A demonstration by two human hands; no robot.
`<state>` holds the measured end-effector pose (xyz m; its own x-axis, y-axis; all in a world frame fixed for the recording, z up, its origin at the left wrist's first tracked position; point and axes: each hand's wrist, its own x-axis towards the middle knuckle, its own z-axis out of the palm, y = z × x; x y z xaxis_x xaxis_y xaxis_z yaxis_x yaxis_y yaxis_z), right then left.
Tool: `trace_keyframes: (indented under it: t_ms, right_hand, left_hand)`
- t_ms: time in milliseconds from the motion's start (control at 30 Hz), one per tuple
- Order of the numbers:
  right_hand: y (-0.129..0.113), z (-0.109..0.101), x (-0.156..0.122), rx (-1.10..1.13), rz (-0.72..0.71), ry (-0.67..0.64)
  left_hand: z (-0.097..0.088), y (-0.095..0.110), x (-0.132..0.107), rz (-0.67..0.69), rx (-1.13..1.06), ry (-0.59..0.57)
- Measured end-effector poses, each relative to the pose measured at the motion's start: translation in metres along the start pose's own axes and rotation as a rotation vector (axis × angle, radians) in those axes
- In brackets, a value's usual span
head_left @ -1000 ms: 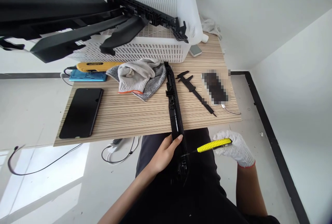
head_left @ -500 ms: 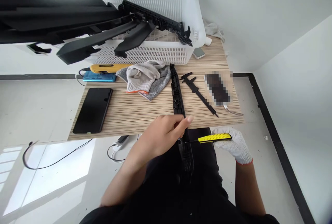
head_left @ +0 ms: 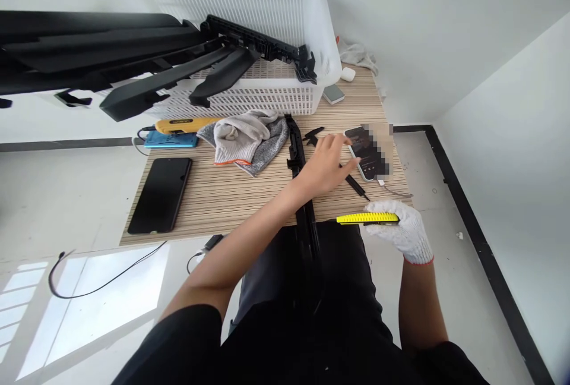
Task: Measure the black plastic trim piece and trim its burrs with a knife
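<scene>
My bare left hand [head_left: 328, 164] is over the table with its fingers apart, above the black caliper [head_left: 356, 185] and beside the left edge of a white-edged phone [head_left: 366, 156], partly pixelated. Whether a fingertip touches the phone I cannot tell. In a white knit glove, my right hand [head_left: 403, 232] grips a yellow utility knife [head_left: 367, 218], its thin blade pointing left toward a long black plastic strip [head_left: 305, 218]. That strip runs from the tabletop down over my lap, and my left forearm crosses above it.
A white plastic basket [head_left: 327, 46] at the back holds long black plastic parts [head_left: 133, 46] that jut out to the left. Grey gloves [head_left: 249, 138], a yellow-handled tool [head_left: 187, 125] and a large black phone [head_left: 160, 195] lie on the wood-grain table [head_left: 231, 201].
My left hand has left the plastic strip and moved forward and right over the caliper, its fingers spreading. The knife, still in my right hand, sits slightly higher in view.
</scene>
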<state>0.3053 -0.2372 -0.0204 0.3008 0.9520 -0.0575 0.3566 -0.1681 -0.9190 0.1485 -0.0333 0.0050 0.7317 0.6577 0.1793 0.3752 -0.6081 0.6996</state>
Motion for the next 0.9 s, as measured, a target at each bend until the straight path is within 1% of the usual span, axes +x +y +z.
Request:
trace_keyframes:
  t_ms: [67, 133, 167, 200, 233, 267, 333, 367, 400, 433, 467, 533, 567, 633, 700, 733, 767, 800, 900]
  right_hand:
    - [-0.006, 0.005, 0.012, -0.032, -0.007, -0.01]
    - [-0.006, 0.008, 0.019, -0.011, 0.021, -0.022]
    - [-0.005, 0.008, 0.021, 0.006, 0.039, -0.026]
    - [-0.003, 0.008, 0.021, 0.018, 0.051, -0.029]
    - [0.0, 0.006, 0.021, 0.023, 0.055, -0.031]
    - [0.002, 0.004, 0.02, 0.019, 0.052, -0.034]
    - [0.003, -0.002, 0.017, -0.003, 0.043, -0.041]
    - [0.003, -0.004, 0.016, -0.023, 0.04, -0.049]
    - [0.001, -0.006, 0.016, -0.047, 0.04, -0.061]
    - [-0.001, -0.007, 0.015, -0.077, 0.045, -0.077]
    - [-0.004, -0.008, 0.015, -0.113, 0.05, -0.098]
    - [-0.01, -0.008, 0.014, -0.201, 0.043, -0.144]
    - [-0.012, -0.007, 0.015, -0.246, 0.029, -0.165]
    - [-0.015, -0.004, 0.015, -0.321, -0.018, -0.192]
    - [-0.015, -0.002, 0.017, -0.365, -0.063, -0.208]
    - [-0.015, -0.001, 0.018, -0.37, -0.073, -0.22]
    - [-0.014, 0.0, 0.019, -0.36, -0.075, -0.232]
    - [-0.013, 0.0, 0.02, -0.337, -0.07, -0.241]
    - [-0.01, 0.001, 0.023, -0.237, -0.051, -0.206]
  left_hand:
    - [0.017, -0.008, 0.034, 0.029, 0.103, -0.068]
    - [0.026, -0.018, 0.06, 0.021, 0.149, -0.118]
    - [0.026, -0.022, 0.068, 0.007, 0.162, -0.11]
    - [0.023, -0.026, 0.072, -0.005, 0.169, -0.079]
    - [0.017, -0.028, 0.071, -0.007, 0.168, -0.031]
    - [0.009, -0.027, 0.066, 0.012, 0.156, 0.021]
    - [-0.014, -0.021, 0.04, 0.093, 0.077, 0.069]
    - [-0.028, -0.015, 0.021, 0.138, 0.01, 0.05]
    - [-0.041, -0.01, 0.0, 0.153, -0.066, -0.013]
    - [-0.054, -0.005, -0.022, 0.125, -0.148, -0.058]
    - [-0.065, -0.001, -0.043, 0.052, -0.216, -0.098]
    - [-0.079, -0.002, -0.082, -0.081, -0.3, -0.186]
    - [-0.082, -0.005, -0.097, -0.151, -0.31, -0.179]
    - [-0.081, -0.016, -0.121, -0.269, -0.278, -0.1]
    - [-0.075, -0.026, -0.138, -0.355, -0.238, -0.013]
    - [-0.072, -0.029, -0.145, -0.385, -0.233, -0.005]
    - [-0.07, -0.031, -0.152, -0.414, -0.242, -0.029]
    - [-0.068, -0.03, -0.158, -0.447, -0.265, -0.082]
    - [-0.065, -0.024, -0.176, -0.591, -0.353, -0.318]
